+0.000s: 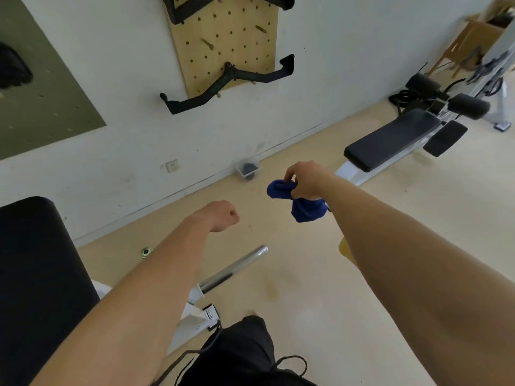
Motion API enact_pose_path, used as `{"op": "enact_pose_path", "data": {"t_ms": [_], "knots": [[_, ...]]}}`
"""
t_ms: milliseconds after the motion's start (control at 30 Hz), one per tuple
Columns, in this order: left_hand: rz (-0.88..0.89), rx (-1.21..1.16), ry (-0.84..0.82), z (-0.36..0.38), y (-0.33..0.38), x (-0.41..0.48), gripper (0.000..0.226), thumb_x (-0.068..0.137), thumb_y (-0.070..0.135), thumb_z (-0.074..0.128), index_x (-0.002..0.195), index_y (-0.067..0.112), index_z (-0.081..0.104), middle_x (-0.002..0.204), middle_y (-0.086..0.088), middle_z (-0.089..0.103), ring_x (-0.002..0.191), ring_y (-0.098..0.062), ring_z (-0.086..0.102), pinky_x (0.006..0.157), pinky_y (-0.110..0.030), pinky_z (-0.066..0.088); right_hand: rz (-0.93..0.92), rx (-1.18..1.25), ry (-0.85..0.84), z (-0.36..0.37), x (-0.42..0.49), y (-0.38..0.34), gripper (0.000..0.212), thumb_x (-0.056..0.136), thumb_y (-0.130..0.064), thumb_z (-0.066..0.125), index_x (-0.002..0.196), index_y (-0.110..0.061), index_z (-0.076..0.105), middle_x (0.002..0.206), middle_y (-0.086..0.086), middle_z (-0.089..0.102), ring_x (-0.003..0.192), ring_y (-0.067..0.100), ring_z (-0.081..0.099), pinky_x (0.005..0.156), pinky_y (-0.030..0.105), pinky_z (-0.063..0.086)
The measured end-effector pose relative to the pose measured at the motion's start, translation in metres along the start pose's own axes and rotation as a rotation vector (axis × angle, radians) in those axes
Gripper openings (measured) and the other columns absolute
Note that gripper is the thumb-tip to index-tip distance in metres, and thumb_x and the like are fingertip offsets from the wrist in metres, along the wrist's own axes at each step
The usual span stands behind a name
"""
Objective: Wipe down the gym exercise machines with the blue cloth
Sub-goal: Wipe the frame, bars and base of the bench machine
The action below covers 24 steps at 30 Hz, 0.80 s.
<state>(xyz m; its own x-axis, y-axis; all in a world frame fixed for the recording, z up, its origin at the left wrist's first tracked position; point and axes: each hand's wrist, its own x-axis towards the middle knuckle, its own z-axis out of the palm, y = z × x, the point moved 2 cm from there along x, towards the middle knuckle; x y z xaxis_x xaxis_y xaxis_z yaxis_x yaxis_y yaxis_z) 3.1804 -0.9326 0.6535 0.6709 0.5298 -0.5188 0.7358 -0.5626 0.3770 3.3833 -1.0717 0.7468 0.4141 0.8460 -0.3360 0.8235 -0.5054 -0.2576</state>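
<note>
I see the right hand gripping the bunched blue cloth in mid-air, at three o'clock from the clenched, empty left hand; I reckon its dangling half could slip free before reaching the black padded bench at two o'clock.

The left hand and the right hand, which grips the blue cloth, hang in open air over bare floor, with a free gap between them. On the left a black padded bench closes that side, and under the left forearm its white frame and a chrome bar jut toward the middle. Ahead on the right a second bench with foam rollers stands across the floor, well apart from the right hand, while a small clear box sits at the foot of the wall and a black handle bar sticks out from the pegboard above.
</note>
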Motion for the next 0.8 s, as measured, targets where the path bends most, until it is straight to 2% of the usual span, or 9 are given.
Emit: {"op": "enact_pose_path", "data": {"t_ms": [100, 267, 400, 567, 800], "knots": [[-0.009, -0.037, 0.033, -0.029, -0.012, 0.036, 0.024, 0.095, 0.033, 0.049, 0.098, 0.018, 0.067, 0.1, -0.001, 0.069, 0.092, -0.021, 0.066, 0.085, -0.036, 0.052, -0.024, -0.02, -0.017, -0.009, 0.051, -0.006, 0.034, 0.082, -0.021, 0.069, 0.113, -0.032, 0.065, 0.102, -0.001, 0.065, 0.089, 0.022, 0.061, 0.076, 0.035, 0.053], [-0.044, -0.095, 0.059, -0.074, -0.043, 0.083, 0.024, 0.097, 0.035, 0.049, 0.108, 0.024, 0.066, 0.107, 0.002, 0.066, 0.094, -0.019, 0.063, 0.087, -0.035, 0.051, -0.079, -0.071, -0.102, -0.016, 0.13, -0.026, 0.031, 0.085, -0.019, 0.067, 0.114, -0.03, 0.065, 0.101, -0.001, 0.064, 0.088, 0.021, 0.06, 0.074, 0.032, 0.05], [-0.11, -0.129, 0.098, -0.101, -0.073, 0.108, 0.025, 0.098, 0.037, 0.05, 0.112, 0.024, 0.066, 0.109, 0.005, 0.063, 0.09, -0.016, 0.06, 0.081, -0.03, 0.046, -0.148, -0.105, -0.169, -0.019, 0.192, -0.048, 0.034, 0.086, -0.021, 0.067, 0.119, -0.029, 0.063, 0.103, 0.0, 0.065, 0.09, 0.021, 0.06, 0.08, 0.034, 0.053], [-0.242, -0.196, 0.12, -0.111, -0.107, 0.14, 0.025, 0.098, 0.037, 0.052, 0.115, 0.023, 0.065, 0.116, 0.0, 0.065, 0.098, -0.018, 0.059, 0.086, -0.03, 0.045, -0.275, -0.151, -0.264, -0.012, 0.274, -0.067, 0.036, 0.087, -0.021, 0.067, 0.122, -0.027, 0.062, 0.1, -0.002, 0.063, 0.092, 0.022, 0.06, 0.077, 0.032, 0.05], [-0.548, -0.336, 0.157, -0.115, -0.111, 0.187, 0.03, 0.097, 0.037, 0.052, 0.121, 0.024, 0.063, 0.124, 0.002, 0.061, 0.108, -0.021, 0.058, 0.095, -0.033, 0.046, -0.524, -0.234, -0.386, 0.002, 0.402, -0.089, 0.028, 0.085, -0.013, 0.063, 0.111, -0.023, 0.067, 0.103, 0.0, 0.068, 0.092, 0.021, 0.063, 0.078, 0.031, 0.052]]}}
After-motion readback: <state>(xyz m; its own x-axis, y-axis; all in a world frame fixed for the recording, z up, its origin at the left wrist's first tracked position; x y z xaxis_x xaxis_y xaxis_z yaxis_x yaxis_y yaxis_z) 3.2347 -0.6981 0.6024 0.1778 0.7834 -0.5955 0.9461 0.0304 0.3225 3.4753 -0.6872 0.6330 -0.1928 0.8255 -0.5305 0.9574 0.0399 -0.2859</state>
